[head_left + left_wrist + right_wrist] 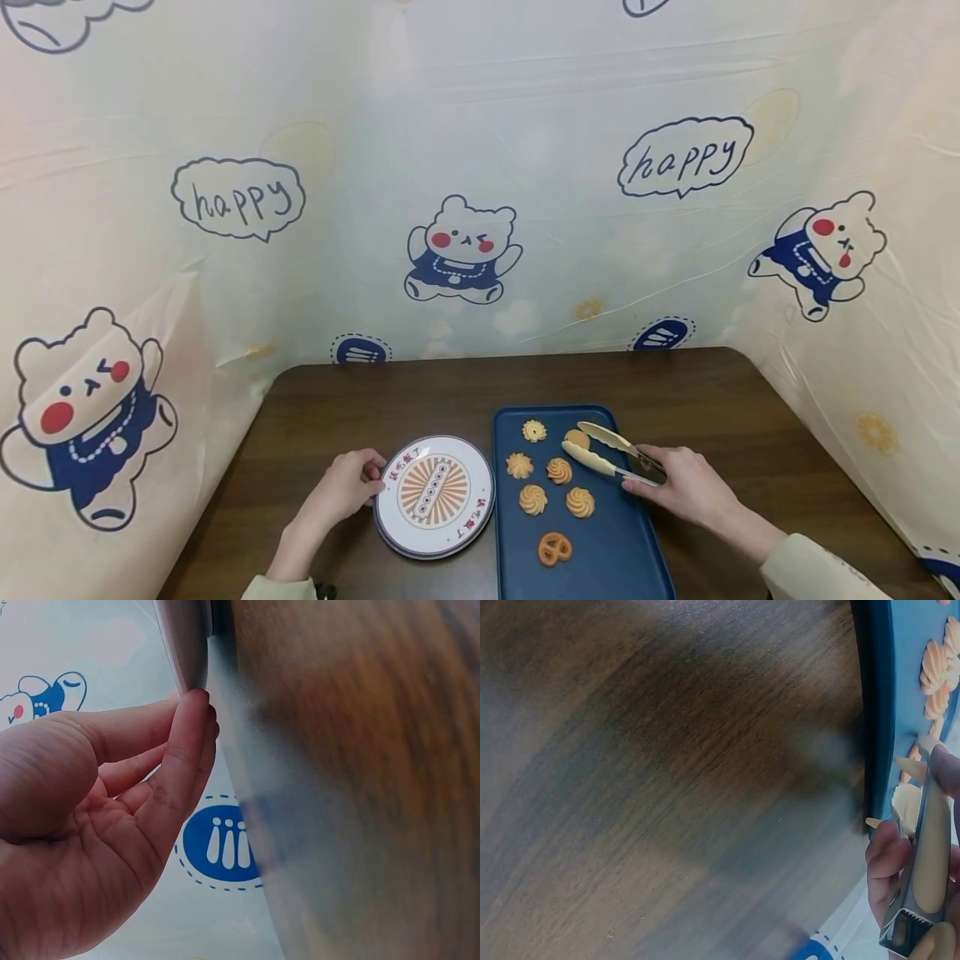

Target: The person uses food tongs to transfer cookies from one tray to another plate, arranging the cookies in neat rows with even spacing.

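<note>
My left hand (342, 490) pinches the left rim of a white plate (471, 467) with red writing and an orange ray pattern. A second rim shows just beneath that plate. In the left wrist view the thumb and fingers meet at the plate's edge (186, 645). My right hand (693, 485) grips a pair of tongs (589, 458) with cream-coloured tips and metal arms. The tongs' tips are spread over the blue tray (622, 542), on either side of a round cookie (576, 437). In the right wrist view the tongs (931, 855) lie along the fingers.
On the tray, several swirl cookies (580, 502) sit in rows, with a flower-shaped cookie (534, 430) at the far end and a pretzel (554, 550) nearer me. A brown wooden table (420, 392) carries everything. A printed cloth (562, 250) surrounds its back and sides.
</note>
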### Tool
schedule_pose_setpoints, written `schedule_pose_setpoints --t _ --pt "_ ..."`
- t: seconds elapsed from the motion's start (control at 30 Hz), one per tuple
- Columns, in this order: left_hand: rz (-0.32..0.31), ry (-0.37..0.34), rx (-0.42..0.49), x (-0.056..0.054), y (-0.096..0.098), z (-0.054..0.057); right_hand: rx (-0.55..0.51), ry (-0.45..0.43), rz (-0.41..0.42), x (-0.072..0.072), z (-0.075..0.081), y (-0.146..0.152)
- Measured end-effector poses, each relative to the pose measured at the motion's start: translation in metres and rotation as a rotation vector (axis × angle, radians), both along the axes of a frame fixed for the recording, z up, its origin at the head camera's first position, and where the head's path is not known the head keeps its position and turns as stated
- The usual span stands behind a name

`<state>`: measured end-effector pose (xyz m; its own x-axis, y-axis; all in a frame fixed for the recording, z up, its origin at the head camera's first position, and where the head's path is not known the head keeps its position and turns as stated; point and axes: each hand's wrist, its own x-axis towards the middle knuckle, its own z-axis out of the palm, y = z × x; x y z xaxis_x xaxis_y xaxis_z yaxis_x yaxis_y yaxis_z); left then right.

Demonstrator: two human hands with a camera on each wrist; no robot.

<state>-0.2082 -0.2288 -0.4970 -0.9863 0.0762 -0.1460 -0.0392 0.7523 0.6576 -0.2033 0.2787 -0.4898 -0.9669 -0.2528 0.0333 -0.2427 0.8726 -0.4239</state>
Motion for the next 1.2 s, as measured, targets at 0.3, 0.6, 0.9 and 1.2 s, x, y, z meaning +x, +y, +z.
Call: schedule_pose_setpoints --t 0.3,0.6,0.9,1.2 --pt "-0.001 0.009 -0.009 0.0 0.001 0.0 0.002 0.01 0.015 0.001 0.002 0.0" --pt "0.004 -0.002 -0.009 0.001 0.001 0.0 -0.032 0.037 0.034 -0.001 0.009 -0.003" --pt "-0.002 0.009 -0.004 0.0 0.001 0.0 -0.041 0.071 0.103 -0.005 0.028 -0.029" --pt "-0.009 0.02 0.0 0.0 0.001 0.0 -0.026 0.128 0.264 -0.006 0.038 -0.072"
